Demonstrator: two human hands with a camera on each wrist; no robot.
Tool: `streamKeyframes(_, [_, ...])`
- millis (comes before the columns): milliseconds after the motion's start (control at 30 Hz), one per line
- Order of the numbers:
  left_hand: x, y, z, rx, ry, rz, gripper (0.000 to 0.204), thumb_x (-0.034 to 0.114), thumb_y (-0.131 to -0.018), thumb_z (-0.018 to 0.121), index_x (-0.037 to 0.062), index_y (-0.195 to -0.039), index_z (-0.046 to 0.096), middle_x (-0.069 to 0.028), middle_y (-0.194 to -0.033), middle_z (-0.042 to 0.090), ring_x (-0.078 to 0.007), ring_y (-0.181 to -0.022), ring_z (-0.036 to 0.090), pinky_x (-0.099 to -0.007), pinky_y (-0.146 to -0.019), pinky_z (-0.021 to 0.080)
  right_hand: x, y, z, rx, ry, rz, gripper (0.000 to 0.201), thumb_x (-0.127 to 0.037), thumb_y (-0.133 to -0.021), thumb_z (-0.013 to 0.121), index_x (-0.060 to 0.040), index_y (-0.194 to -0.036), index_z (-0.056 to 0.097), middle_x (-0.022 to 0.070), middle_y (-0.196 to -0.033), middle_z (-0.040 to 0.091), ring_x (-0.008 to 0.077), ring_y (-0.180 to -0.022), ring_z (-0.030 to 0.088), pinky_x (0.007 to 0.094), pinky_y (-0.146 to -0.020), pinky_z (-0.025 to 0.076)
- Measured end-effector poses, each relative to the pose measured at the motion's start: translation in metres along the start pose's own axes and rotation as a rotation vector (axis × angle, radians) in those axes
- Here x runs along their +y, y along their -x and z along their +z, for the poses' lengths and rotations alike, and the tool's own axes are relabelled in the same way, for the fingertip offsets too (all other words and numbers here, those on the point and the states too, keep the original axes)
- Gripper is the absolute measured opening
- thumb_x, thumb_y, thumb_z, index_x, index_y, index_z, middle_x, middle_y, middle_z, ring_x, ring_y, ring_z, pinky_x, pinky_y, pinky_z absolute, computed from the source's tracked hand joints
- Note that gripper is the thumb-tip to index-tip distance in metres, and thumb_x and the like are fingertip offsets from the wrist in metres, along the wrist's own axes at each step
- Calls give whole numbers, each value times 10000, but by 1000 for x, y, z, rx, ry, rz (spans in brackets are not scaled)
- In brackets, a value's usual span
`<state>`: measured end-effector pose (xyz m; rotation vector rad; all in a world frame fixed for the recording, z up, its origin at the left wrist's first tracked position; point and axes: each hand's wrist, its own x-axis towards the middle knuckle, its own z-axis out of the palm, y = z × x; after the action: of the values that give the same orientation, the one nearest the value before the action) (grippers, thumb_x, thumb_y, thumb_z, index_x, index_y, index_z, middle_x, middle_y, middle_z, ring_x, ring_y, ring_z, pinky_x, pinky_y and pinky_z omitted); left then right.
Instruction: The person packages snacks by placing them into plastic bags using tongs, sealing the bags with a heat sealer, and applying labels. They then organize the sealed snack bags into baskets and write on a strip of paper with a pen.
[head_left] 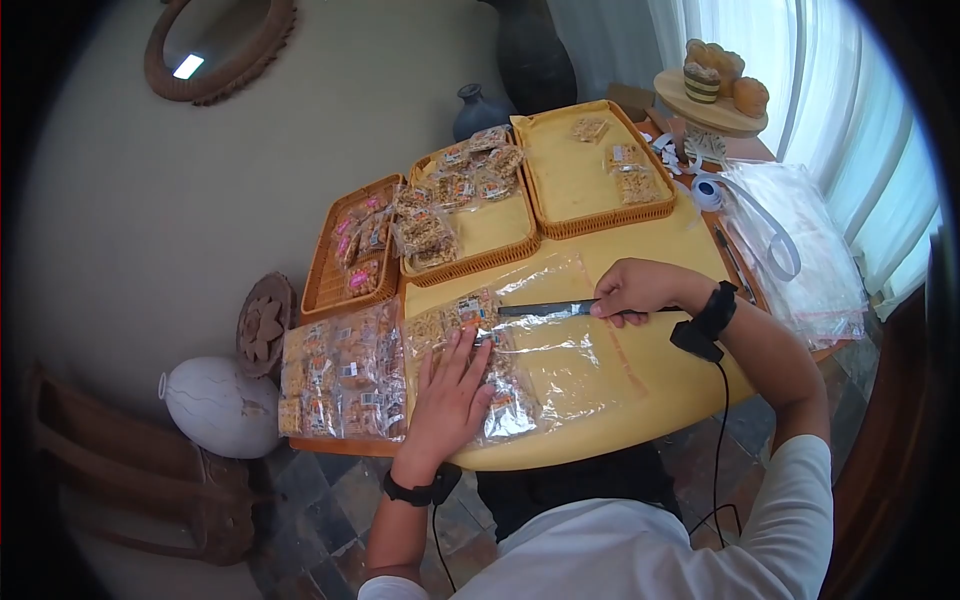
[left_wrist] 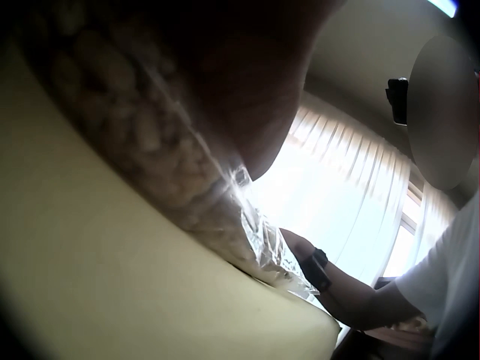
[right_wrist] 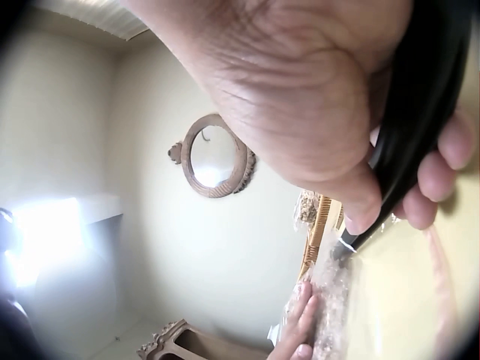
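Left hand (head_left: 450,398), fingers extended, on clear bag (head_left: 565,365): likely slippery, edge-held best. Right hand (head_left: 642,287) grips long black tool (head_left: 545,309) over bag.

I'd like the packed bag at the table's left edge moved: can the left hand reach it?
Probably yes: the left hand rests, fingers spread, on the neighbouring bag, close beside the packed bag, and nothing visible stands between them.
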<state>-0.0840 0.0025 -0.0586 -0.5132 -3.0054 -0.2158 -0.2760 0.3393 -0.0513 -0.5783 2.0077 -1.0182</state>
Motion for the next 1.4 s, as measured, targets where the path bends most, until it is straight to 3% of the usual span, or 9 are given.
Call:
streamKeyframes(133, [0, 0, 1, -2, -4, -5, 629, 349, -1116, 471, 92, -1680, 366, -160, -1781, 268, -354, -1644, 258, -556, -1325, 139, -4, 6, -13, 34, 107, 13, 294, -297, -1028, 726, -18, -939, 753, 38, -739, 710, 153, -613, 658, 312, -593, 526])
streamKeyframes(200, [-1, 0, 3, 2, 3, -14, 639, 349, -1115, 470, 74, -1680, 355, -162, -1778, 275, -349, -1643, 261, -551, -1326, 141, 4, 4, -20, 297, 647, -208, 263, -295, -973, 751, -33, -996, 759, 106, -825, 728, 294, -795, 718, 413, -730, 563])
streamKeyframes(233, [-1, 0, 3, 11, 7, -13, 649, 348, -1114, 470, 56, -1680, 345, -164, -1775, 282, -344, -1643, 264, -547, -1326, 143, 6, 1, -17, 292, 648, -209, 263, -295, -973, 751, -33, -996, 759, 106, -825, 728, 294, -795, 718, 413, -730, 563])
streamKeyframes(300, [-1, 1, 5, 18, 5, -12, 658, 350, -1113, 472, 38, -1677, 339, -165, -1772, 290, -340, -1641, 268, -543, -1327, 145, 6, -7, -3, 469, 679, -332, 317, -319, -909, 788, -56, -1086, 768, 139, -1000, 749, 373, -1009, 706, 481, -888, 554])
streamKeyframes(433, [0, 0, 2, 36, -3, -4, 676, 354, -1110, 482, 14, -1673, 329, -166, -1766, 305, -332, -1637, 280, -536, -1327, 150, 6, -26, 19, 470, 688, -455, 328, -319, -896, 792, -76, -1112, 748, 105, -1068, 722, 337, -1064, 705, 477, -899, 558])
streamKeyframes(700, [4, -2, 0, 6, -16, 2, 687, 369, -1087, 533, 19, -1657, 372, -148, -1756, 334, -309, -1628, 306, -533, -1320, 171, 12, -26, 27, 490, 837, -690, 260, -330, -951, 731, -101, -1073, 709, 58, -993, 672, 298, -989, 692, 457, -825, 563])
streamKeyframes(933, [10, -4, -5, -22, 29, 5, 680, 361, -1085, 547, 36, -1659, 384, -140, -1724, 392, -314, -1584, 379, -533, -1311, 190, 12, -8, 23, 399, 825, -661, 301, -387, -936, 742, -103, -1032, 722, 63, -991, 688, 295, -1018, 702, 455, -843, 570])
streamKeyframes(1200, [8, -4, 2, -8, 26, 26, 674, 359, -1074, 556, 26, -1641, 406, -157, -1710, 405, -323, -1568, 400, -537, -1298, 214, 26, 22, -33, 447, 559, -404, 342, -238, -806, 879, 0, -1014, 748, 160, -939, 722, 393, -901, 691, 464, -807, 536])
streamKeyframes(1400, [8, -6, -2, -72, 119, 2, 675, 348, -1088, 529, 24, -1660, 376, -173, -1731, 369, -343, -1592, 359, -536, -1301, 228, 20, 7, -8, 434, 502, -496, 335, -247, -856, 845, -2, -1058, 738, 163, -975, 714, 396, -940, 684, 460, -838, 537])
